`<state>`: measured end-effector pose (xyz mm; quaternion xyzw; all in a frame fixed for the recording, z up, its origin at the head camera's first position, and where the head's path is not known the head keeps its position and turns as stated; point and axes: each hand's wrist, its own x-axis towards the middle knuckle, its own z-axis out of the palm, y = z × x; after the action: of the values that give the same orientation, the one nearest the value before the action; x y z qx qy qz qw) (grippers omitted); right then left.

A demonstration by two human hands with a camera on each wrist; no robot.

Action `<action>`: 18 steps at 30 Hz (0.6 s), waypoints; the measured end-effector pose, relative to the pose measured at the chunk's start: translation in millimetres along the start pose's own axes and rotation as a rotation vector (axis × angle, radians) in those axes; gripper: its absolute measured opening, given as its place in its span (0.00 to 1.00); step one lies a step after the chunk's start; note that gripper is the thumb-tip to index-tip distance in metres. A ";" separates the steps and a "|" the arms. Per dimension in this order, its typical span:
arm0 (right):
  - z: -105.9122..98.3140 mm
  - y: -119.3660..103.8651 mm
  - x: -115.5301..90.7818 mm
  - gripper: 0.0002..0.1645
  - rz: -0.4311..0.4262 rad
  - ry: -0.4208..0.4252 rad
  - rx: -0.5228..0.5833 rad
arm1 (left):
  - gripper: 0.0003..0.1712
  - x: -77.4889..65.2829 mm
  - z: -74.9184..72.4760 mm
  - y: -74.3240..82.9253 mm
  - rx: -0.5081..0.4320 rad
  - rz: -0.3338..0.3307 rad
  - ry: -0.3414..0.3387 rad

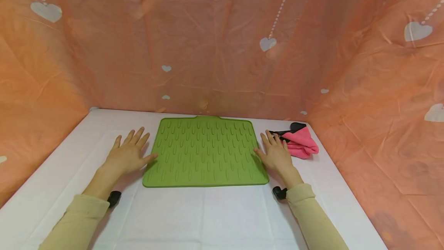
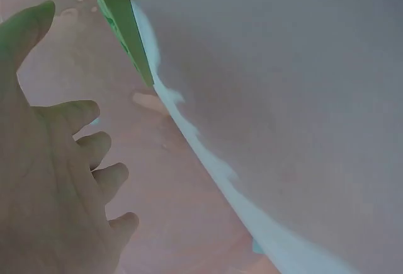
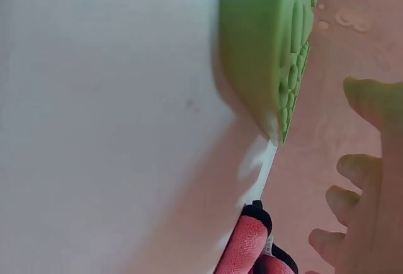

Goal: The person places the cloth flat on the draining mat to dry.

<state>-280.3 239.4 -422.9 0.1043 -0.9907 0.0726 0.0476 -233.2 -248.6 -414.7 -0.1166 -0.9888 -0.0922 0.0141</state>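
Observation:
A green ridged mat (image 1: 208,153) lies flat on the white table, its tab at the far edge. My left hand (image 1: 126,157) is held at the mat's left side with fingers spread; its thumb reaches the mat's edge in the head view, and I cannot tell whether it touches. On the other side my right hand (image 1: 277,157) spreads its fingers too, its thumb by the mat's right edge. In the left wrist view the left hand (image 2: 56,160) holds nothing. Nothing is in the right hand (image 3: 371,179) either.
Beyond the right hand lies a folded pink cloth (image 1: 301,144) with black parts, one of them a rounded black end (image 1: 297,126). Orange sheeting (image 1: 215,57) with pale hearts rises behind the white table (image 1: 166,219) and along both sides.

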 end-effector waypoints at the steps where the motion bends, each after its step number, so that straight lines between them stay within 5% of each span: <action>1: -0.1 0.1 -0.1 0.45 -0.003 0.004 0.002 | 0.55 -1.1 -0.2 0.7 -0.001 0.002 0.002; 18: -15.1 13.4 -9.9 0.48 0.011 0.090 0.075 | 0.54 -23.3 -5.4 9.4 0.028 0.060 0.042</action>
<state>-272.4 256.7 -410.9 0.0971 -0.9847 0.1146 0.0879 -208.3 -246.0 -408.8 -0.1441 -0.9855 -0.0801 0.0393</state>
